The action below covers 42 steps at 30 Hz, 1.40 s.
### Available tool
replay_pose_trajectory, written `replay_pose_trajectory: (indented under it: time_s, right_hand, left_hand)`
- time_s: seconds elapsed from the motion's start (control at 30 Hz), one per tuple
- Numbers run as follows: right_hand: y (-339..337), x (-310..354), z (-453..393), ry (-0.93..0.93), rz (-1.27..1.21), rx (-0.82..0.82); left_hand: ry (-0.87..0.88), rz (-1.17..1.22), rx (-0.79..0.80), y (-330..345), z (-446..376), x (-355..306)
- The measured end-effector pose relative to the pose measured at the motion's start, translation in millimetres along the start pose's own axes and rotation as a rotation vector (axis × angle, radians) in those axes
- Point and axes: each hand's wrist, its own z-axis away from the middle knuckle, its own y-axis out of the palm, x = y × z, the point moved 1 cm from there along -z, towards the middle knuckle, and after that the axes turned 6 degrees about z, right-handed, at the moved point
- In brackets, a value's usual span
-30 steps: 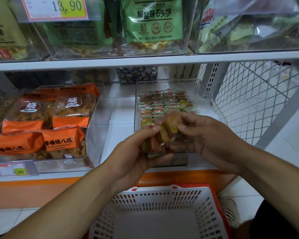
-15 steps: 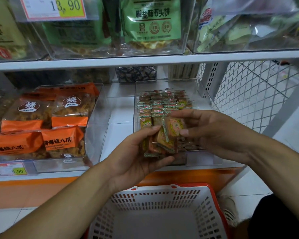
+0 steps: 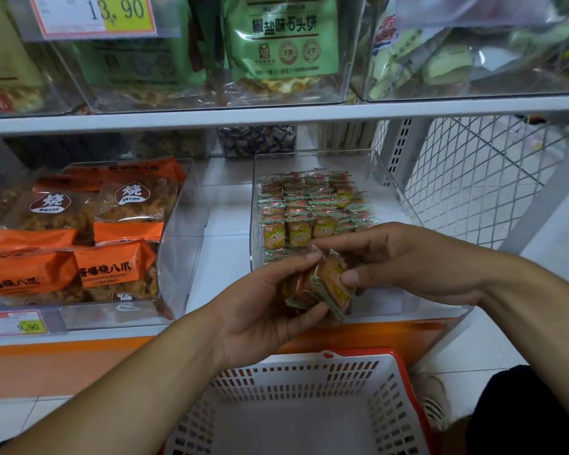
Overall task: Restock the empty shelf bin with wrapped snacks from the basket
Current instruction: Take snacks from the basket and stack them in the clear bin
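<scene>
On the lower shelf's left side, a clear bin (image 3: 178, 244) holds orange snack bags (image 3: 112, 267) with a yellow price tag (image 3: 17, 323) clipped to its front. Moving right, the left hand (image 3: 263, 310) is raised above the basket, palm up, its fingers curled round a small bunch of wrapped snacks (image 3: 301, 290) (brown squares with green-edged wrappers). Just beside it, the right hand (image 3: 408, 267) pinches one wrapped snack (image 3: 334, 285) between thumb and fingers, that piece tilted and touching the bunch in the left hand. Both hands hover before the front wall of the clear shelf bin (image 3: 388, 178), whose back half is already lined with neat rows of the same snacks (image 3: 309, 205); its front part is hidden behind the hands. Below, the white basket (image 3: 309, 382) with a red rim sits on the floor, its visible bottom bare. Farther right stands a white wire mesh panel (image 3: 473, 178).
</scene>
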Motion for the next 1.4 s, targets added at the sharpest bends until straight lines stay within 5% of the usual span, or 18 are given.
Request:
replay_pose_trajectory:
  time_s: [0.17,0.3,0.43,0.67,0.87,1.07,1.4]
  right_hand:
    - [-20.4,14.1,0.4,-0.064,-0.107,-0.104]
    - [-53.7,8.9,-24.0,0.099,0.725,-0.578]
    - [-64.6,-19.2,-75.8,0.217,1.077,-0.635]
    - [-89.2,-47.0,-119.8,0.304,0.876,-0.763]
    - [-92.0,-54.2,-124.3,0.174,0.654,-0.865]
    - [-95.3,-63.5,-126.1,0.291,0.639,-0.951]
    - [-84.2,-55.0,-126.4,0.148,0.782,-0.899]
  left_hand:
    - [0.161,0.057,-0.056,4.2,-11.0,-5.1]
    - [0.263,0.043,-0.118,6.1,-23.0,-6.8]
    - [0.274,-0.020,-0.108,8.4,-33.4,-5.0]
    - [0.272,-0.028,-0.097,7.8,-38.2,-6.1]
    - [0.259,-0.034,-0.098,9.1,-39.9,-7.9]
    - [0.257,-0.038,-0.088,8.3,-37.8,-7.4]
    - [0.236,-0.026,-0.075,5.6,-34.2,-7.4]
